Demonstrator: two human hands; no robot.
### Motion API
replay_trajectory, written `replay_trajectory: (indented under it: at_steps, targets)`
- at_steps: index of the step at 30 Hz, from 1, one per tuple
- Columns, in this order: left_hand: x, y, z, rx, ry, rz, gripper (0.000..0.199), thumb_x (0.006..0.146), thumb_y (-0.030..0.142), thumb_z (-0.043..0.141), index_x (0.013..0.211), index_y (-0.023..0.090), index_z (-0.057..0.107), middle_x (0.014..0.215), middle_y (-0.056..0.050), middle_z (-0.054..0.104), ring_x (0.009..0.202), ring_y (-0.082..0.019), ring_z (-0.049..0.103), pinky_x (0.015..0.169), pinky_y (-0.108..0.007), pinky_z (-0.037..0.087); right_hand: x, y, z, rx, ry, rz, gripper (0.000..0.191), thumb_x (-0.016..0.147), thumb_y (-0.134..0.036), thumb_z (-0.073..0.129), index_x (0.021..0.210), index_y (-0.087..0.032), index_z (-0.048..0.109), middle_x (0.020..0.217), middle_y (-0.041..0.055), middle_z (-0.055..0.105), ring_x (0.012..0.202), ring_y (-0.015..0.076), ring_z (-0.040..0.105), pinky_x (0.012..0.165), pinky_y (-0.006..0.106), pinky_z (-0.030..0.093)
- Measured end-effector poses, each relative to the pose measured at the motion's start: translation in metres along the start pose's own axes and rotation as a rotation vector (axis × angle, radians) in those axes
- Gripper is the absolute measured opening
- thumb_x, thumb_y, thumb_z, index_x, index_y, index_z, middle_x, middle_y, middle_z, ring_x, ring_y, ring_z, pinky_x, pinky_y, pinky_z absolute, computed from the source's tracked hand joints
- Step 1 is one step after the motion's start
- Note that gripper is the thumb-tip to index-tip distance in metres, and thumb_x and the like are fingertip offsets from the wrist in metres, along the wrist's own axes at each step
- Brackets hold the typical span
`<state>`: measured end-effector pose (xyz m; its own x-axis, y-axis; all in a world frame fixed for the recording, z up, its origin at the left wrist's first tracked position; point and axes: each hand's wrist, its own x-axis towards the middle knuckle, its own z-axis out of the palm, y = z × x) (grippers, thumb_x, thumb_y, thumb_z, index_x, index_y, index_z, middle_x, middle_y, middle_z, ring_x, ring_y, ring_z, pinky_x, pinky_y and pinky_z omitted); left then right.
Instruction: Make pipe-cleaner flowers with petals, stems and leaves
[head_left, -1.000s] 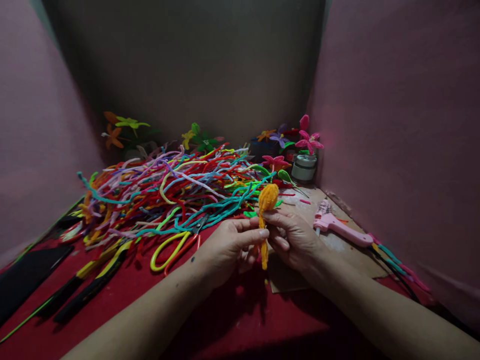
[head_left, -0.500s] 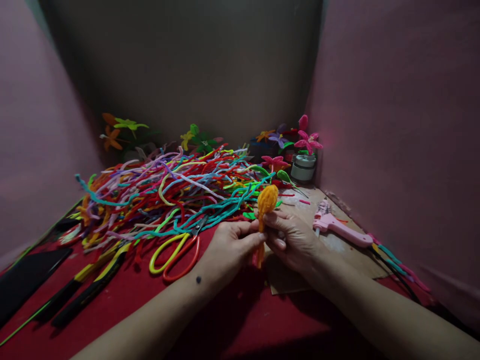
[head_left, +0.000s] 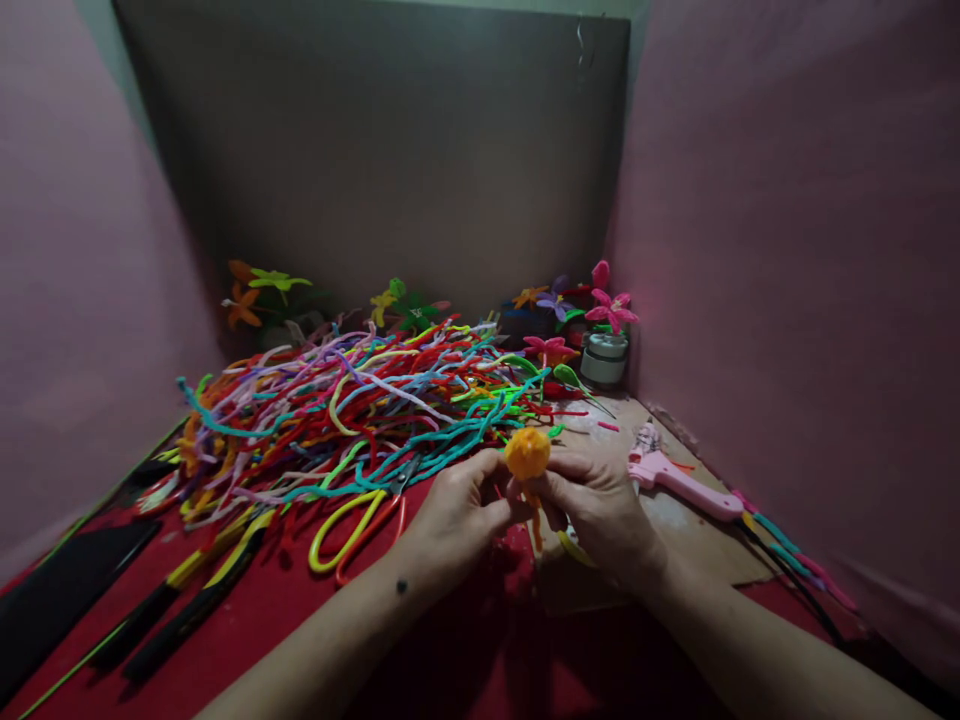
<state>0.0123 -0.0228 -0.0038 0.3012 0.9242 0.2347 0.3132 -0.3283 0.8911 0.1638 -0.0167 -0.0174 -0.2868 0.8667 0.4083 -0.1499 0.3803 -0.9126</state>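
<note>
Since the last frames, your orange bud (head_left: 528, 453) has tipped: upright and oblong then, foreshortened to a round end now. Your view is pitched up too; the back wall's (head_left: 390, 150) top edge shows. Bud is just below frame centre, between your hands: right (head_left: 604, 515) pinches its neck, left (head_left: 454, 510) has fingers bunched at its base, contact partly hidden.

Red surface (head_left: 262, 610), pink walls at 9 and 3. From the bud: strand pile (head_left: 360, 400) at 10, scissors (head_left: 349, 530) at 8, glue gun (head_left: 686, 485) at 3 on cardboard (head_left: 712, 545).

Bud's head points up at you; long axis slants back, stem tail hanging to 6.
</note>
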Motion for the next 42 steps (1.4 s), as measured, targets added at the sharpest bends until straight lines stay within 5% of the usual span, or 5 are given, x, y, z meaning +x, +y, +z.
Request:
replay_trajectory:
  at_steps: [5,13,28,37,42]
  targets:
    - [0.002,0.009,-0.010,-0.031,0.051,-0.170,0.016,0.075,0.024,0.054,0.062,0.014,0.056,0.046,0.006,0.045,0.040,-0.005,0.038,0.041,-0.017,0.031,-0.005,-0.002,0.002,-0.218,0.112,-0.236,0.015,0.081,-0.021,0.056,0.082,-0.023,0.071,0.056,-0.0031,0.049,0.046,0.0060,0.040,0.043,0.019,0.033]
    - [0.001,0.006,-0.013,-0.008,0.181,-0.172,0.034,0.076,0.040,0.054,0.053,0.016,0.049,0.040,0.006,0.043,0.033,-0.004,0.035,0.034,-0.017,0.026,0.004,-0.006,0.001,-0.117,0.177,-0.011,0.016,0.079,-0.025,0.057,0.072,-0.018,0.070,0.049,-0.0039,0.050,0.037,0.0043,0.037,0.036,0.018,0.029]
    - [0.001,0.010,-0.014,-0.463,0.066,-0.288,0.021,0.073,0.033,0.059,0.071,0.014,0.052,0.052,0.001,0.060,0.032,-0.010,0.051,0.029,-0.019,0.039,0.002,-0.002,-0.014,-0.838,0.277,-0.781,0.028,0.078,-0.004,0.056,0.100,-0.019,0.063,0.089,0.0074,0.070,0.084,0.0167,0.064,0.076,0.029,0.050]
    - [0.000,0.010,-0.008,-0.343,0.064,-0.368,0.029,0.077,0.045,0.051,0.068,0.019,0.042,0.042,0.006,0.052,0.026,-0.007,0.042,0.023,-0.014,0.027,0.029,-0.031,-0.003,0.036,0.141,0.139,0.016,0.077,-0.028,0.060,0.074,-0.014,0.068,0.040,-0.0049,0.047,0.031,0.0052,0.035,0.031,0.019,0.022]
    - [0.000,0.003,0.000,-0.295,-0.071,-0.371,0.032,0.079,0.045,0.047,0.061,0.019,0.038,0.038,0.007,0.045,0.024,-0.006,0.036,0.023,-0.014,0.022,0.044,-0.031,-0.002,0.391,0.112,0.328,0.018,0.069,-0.030,0.069,0.069,-0.013,0.062,0.054,-0.0005,0.062,0.027,-0.0002,0.030,0.029,0.015,0.016]
